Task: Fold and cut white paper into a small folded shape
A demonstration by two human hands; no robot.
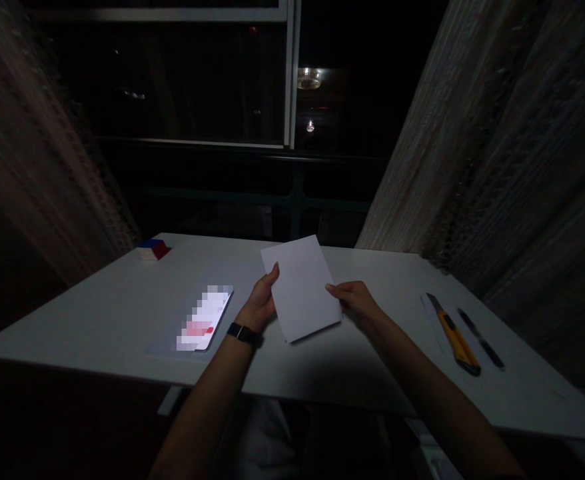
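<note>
A white sheet of paper [302, 290], perhaps folded or several layers thick, is held tilted above the white table [107, 300]. My left hand [261, 300] grips its left edge, thumb on the near face and the other fingers hidden behind it. On the right edge, my right hand [355, 300] pinches the paper between thumb and fingers. A dark watch [244, 333] is on my left wrist. To the left of that hand lies a phone [205, 319] with a lit, blurred-out screen.
A yellow utility knife [453, 335] and a dark pen [481, 339] lie at the table's right side, beside a thin pale strip. A puzzle cube [152, 249] sits at the far left corner. Curtains [417, 133] hang on both sides of a dark window.
</note>
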